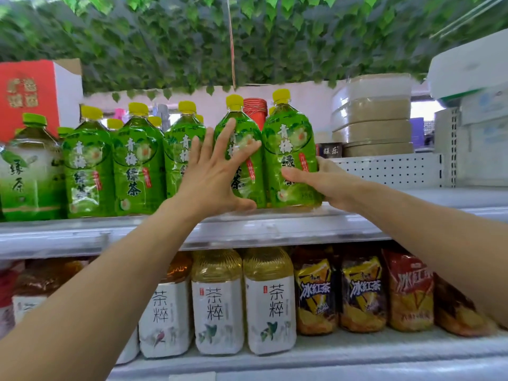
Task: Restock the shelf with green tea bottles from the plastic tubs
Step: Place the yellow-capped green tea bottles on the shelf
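The left hand [217, 171], fingers spread, presses a bottle [242, 127] at the shelf [275, 229] edge; the right hand [324, 182] clasps the end bottle [288, 138], with open shelf to its right.

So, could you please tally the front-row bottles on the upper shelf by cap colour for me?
Yellow-capped bottles: 5
Green-capped bottle: 1
Total: 6
More caps show behind this row and are not counted. The right hand grips the rightmost yellow-capped one, and the left hand presses flat on its neighbour.
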`<act>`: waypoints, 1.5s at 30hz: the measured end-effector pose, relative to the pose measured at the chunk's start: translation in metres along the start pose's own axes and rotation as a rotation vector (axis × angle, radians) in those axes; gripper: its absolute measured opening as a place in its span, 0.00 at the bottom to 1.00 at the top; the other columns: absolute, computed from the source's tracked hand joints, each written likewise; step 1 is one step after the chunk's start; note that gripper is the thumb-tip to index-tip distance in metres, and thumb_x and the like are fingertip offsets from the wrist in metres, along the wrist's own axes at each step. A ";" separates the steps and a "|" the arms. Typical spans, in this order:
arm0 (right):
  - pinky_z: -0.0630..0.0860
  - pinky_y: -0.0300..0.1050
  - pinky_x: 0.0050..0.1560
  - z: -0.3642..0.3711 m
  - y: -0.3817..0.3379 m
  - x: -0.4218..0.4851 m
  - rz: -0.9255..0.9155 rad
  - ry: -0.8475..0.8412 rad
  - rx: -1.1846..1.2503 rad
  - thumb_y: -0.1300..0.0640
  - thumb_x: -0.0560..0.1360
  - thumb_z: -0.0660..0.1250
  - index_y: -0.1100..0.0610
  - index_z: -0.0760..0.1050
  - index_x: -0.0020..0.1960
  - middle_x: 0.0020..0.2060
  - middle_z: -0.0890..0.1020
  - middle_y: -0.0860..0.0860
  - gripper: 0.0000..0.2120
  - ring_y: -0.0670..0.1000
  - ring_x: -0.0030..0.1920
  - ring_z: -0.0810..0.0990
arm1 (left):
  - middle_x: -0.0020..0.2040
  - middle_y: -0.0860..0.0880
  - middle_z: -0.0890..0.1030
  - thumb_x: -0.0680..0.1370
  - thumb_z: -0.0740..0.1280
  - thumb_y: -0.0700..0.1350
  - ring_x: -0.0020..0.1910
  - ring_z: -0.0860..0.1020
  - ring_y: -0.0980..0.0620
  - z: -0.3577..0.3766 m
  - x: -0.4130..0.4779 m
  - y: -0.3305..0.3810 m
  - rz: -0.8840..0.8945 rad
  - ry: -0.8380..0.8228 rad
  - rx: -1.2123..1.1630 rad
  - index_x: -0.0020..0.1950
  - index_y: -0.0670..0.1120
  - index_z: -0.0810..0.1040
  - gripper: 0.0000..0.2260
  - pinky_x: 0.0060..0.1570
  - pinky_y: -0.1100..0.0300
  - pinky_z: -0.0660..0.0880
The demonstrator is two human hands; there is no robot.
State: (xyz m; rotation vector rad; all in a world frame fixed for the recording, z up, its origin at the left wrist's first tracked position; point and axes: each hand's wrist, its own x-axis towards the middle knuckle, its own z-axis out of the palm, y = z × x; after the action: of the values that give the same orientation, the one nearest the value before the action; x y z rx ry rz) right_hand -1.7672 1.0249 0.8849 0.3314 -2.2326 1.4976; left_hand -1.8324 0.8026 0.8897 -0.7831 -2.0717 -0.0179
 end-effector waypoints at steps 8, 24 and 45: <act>0.77 0.50 0.58 -0.005 0.016 0.009 -0.016 0.092 -0.355 0.41 0.51 0.85 0.52 0.67 0.65 0.53 0.83 0.45 0.49 0.47 0.53 0.82 | 0.80 0.48 0.32 0.66 0.73 0.69 0.79 0.36 0.37 0.000 0.004 0.000 0.009 -0.020 0.036 0.79 0.64 0.41 0.53 0.77 0.40 0.40; 0.71 0.54 0.67 0.006 0.014 0.020 0.120 0.142 -0.392 0.38 0.48 0.85 0.51 0.53 0.76 0.68 0.72 0.48 0.65 0.54 0.67 0.72 | 0.80 0.45 0.33 0.67 0.72 0.69 0.78 0.37 0.33 0.012 0.010 0.001 0.013 -0.035 0.082 0.80 0.61 0.41 0.53 0.77 0.40 0.38; 0.78 0.55 0.50 0.074 0.015 -0.119 -0.367 0.544 -1.222 0.42 0.75 0.56 0.56 0.70 0.68 0.62 0.77 0.55 0.27 0.58 0.58 0.78 | 0.66 0.45 0.77 0.77 0.60 0.64 0.67 0.73 0.42 0.014 -0.120 0.036 -0.068 0.368 -0.109 0.77 0.48 0.66 0.32 0.67 0.40 0.69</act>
State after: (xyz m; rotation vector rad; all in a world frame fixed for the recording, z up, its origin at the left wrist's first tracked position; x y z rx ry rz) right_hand -1.6852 0.9578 0.7921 -0.0675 -2.0308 -0.1068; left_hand -1.7747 0.7727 0.7810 -0.7142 -1.7561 -0.2936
